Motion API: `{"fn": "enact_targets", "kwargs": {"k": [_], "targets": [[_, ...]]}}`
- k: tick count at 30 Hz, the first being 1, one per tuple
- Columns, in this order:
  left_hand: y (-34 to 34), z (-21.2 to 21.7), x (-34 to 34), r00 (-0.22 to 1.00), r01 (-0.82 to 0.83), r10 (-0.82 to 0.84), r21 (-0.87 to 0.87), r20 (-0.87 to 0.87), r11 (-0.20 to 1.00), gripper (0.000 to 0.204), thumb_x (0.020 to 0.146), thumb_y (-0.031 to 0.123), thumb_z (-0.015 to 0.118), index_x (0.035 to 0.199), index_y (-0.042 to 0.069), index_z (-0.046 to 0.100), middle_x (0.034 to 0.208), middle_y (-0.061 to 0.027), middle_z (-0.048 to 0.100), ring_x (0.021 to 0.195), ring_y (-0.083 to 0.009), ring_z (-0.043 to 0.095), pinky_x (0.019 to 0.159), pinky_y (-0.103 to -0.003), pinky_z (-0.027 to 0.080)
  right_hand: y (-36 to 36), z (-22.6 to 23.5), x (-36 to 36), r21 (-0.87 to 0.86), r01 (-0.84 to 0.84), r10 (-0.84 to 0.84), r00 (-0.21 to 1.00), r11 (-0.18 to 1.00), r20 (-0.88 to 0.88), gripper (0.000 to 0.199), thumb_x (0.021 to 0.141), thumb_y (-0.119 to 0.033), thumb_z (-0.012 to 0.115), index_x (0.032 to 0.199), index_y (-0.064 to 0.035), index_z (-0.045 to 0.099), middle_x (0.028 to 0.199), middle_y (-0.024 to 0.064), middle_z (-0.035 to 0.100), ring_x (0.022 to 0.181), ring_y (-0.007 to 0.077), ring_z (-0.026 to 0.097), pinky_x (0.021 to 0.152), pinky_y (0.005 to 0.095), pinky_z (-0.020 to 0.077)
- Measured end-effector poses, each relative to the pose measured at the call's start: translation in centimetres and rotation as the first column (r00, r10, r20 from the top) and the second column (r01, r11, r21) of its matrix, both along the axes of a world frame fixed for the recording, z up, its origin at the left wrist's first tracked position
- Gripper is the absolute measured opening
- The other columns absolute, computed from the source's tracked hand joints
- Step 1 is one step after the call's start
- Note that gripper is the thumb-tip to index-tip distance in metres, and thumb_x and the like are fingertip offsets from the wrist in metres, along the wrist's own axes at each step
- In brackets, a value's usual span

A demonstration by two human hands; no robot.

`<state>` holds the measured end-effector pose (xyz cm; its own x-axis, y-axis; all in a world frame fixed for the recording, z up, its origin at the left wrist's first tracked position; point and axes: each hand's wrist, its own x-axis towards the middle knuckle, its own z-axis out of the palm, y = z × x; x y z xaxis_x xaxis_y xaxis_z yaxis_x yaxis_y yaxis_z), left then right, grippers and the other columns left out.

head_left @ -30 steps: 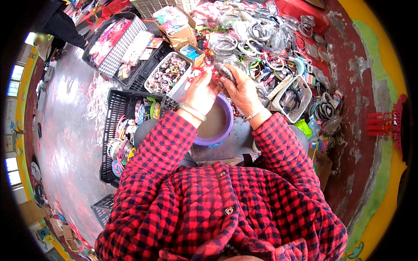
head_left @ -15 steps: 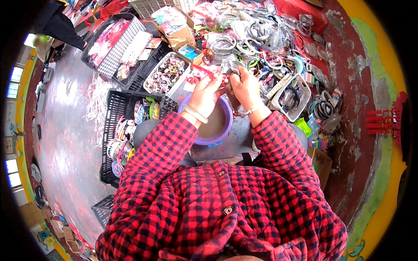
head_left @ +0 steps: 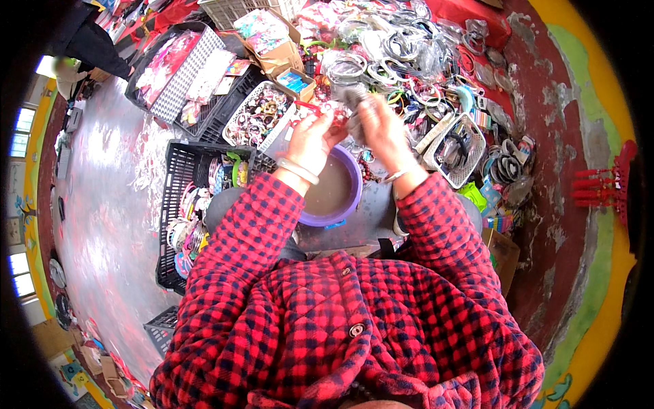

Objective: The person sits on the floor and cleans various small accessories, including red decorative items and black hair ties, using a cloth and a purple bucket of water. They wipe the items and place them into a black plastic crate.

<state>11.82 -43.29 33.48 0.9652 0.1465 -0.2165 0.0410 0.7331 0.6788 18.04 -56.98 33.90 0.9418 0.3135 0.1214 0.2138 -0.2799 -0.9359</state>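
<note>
My left hand [head_left: 312, 140] and my right hand [head_left: 379, 129] are raised together above a purple basin [head_left: 352, 198] of murky water. Between their fingers they pinch a small red piece [head_left: 335, 116]; what it is stays too small and blurred to tell. The right hand is motion-blurred. Each wrist wears a pale bangle, and the sleeves are red and black checked cloth.
A black crate [head_left: 178, 204] of colourful hair accessories stands to the left. A white basket [head_left: 259, 116] of small trinkets lies ahead on the left, a white basket [head_left: 453, 146] of dark hairbands to the right. Heaps of bagged bangles [head_left: 402, 48] fill the far side. A cardboard box [head_left: 502, 252] sits at the right.
Both hands have lifted up and away from the basin's rim, still holding the small red piece between them. The right hand is moving fast.
</note>
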Motion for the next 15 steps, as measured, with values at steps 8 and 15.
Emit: {"fn": "enact_targets", "kwargs": {"k": [8, 15], "targets": [[-0.3, -0.2, -1.2, 0.990, 0.133, -0.137, 0.071, 0.046, 0.989, 0.018, 0.089, 0.009, 0.047, 0.104, 0.001, 0.053, 0.096, -0.0087, 0.059, 0.088, -0.0191, 0.059, 0.078, -0.037, 0.049, 1.1, 1.1, -1.8, -0.269, 0.165, -0.111, 0.973, 0.949, 0.205, 0.021, 0.085, -0.023, 0.047, 0.084, -0.0040, 0.056, 0.070, 0.0255, 0.057, 0.070, 0.0414, 0.056, 0.060, 0.0465, 0.0437], [0.0, 0.0, -1.2, 0.955, 0.260, -0.288, 0.265, 0.069, 0.928, 0.021, 0.090, 0.013, 0.045, 0.107, 0.002, 0.052, 0.095, -0.0092, 0.059, 0.085, -0.0193, 0.060, 0.075, -0.035, 0.051, -0.6, -3.3, 1.9, 0.185, 0.057, 0.043, 0.868, 0.981, -0.495, 0.028, 0.083, -0.025, 0.052, 0.089, 0.0011, 0.060, 0.074, 0.0154, 0.063, 0.069, 0.0253, 0.061, 0.065, 0.0354, 0.0458]]}}
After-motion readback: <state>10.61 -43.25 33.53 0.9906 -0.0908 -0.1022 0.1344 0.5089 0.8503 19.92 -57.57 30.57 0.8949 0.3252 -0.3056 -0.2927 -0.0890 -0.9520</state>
